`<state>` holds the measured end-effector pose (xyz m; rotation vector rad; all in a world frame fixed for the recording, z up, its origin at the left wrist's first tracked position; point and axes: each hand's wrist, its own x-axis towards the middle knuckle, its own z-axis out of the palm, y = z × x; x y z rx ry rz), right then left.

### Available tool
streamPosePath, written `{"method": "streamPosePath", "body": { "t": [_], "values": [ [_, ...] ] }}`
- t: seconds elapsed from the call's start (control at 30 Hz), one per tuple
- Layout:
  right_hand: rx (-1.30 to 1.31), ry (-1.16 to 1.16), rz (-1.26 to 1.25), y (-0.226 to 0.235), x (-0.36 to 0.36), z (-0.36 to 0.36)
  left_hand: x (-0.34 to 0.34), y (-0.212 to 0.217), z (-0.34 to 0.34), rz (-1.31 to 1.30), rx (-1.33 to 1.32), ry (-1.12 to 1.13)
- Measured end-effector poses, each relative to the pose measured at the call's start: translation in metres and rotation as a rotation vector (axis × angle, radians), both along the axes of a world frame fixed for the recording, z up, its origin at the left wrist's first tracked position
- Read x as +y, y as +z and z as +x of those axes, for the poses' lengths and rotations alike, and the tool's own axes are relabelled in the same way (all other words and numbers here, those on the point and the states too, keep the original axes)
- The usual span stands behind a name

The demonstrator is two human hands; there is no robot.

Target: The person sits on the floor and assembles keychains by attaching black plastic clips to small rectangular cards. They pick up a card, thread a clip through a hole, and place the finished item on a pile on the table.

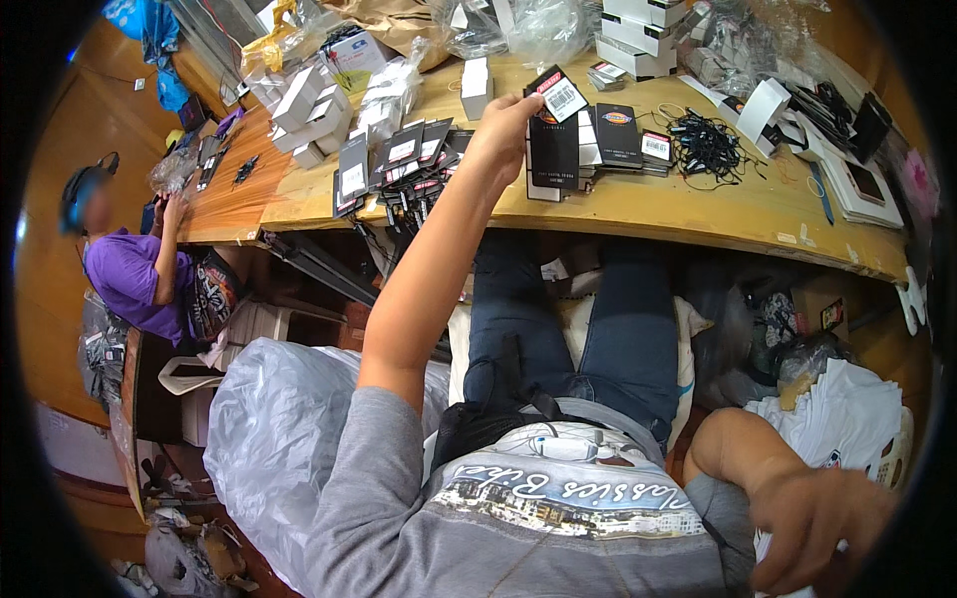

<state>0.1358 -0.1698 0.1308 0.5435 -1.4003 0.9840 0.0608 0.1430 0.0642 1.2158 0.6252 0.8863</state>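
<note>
Above the table's front edge, my left hand (505, 127) pinches a black hang tag (554, 159) together with a smaller white barcode tag (564, 100). Just right of them lies a stack of larger black tags (618, 137), and beside it a small pile of barcode tags (656, 148). A tangled heap of black tag strings (704, 140) sits further right. Left of my forearm, finished-looking black tags with strings (414, 159) lie heaped at the edge. My right hand (822, 518) is low at the right by my body, blurred, its fingers bent and their grip unclear.
Small white boxes (314, 110) and another stack of boxes (638, 40) stand on the wooden table (598, 211). A phone (865, 180) rests at the right. A person in purple (140, 284) works at the left. A large plastic bag (279, 439) and white cloth (837, 414) flank my seat.
</note>
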Motion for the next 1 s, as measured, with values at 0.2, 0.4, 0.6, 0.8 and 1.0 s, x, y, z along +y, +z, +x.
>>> {"method": "streamPosePath", "body": {
  "t": [0.2, 0.4, 0.6, 0.8, 1.0],
  "values": [
    [0.246, -0.338, -0.677, -0.042, 0.037, 0.014, -0.046, -0.008, -0.039, 0.364, 0.106, 0.124],
    [-0.093, -1.086, -1.027, -0.106, 0.084, 0.029, -0.104, -0.038, -0.031, 0.19, 0.021, -0.022],
    [-0.422, -1.539, -0.812, -0.126, 0.092, 0.018, -0.121, -0.061, -0.027, 0.176, 0.007, -0.006],
    [-0.288, -1.278, -0.996, -0.129, 0.091, 0.016, -0.127, -0.065, -0.031, 0.203, 0.023, 0.028],
    [-0.198, -1.262, -1.034, -0.136, 0.092, 0.011, -0.135, -0.067, -0.031, 0.378, -0.012, 0.122]
  ]
}}
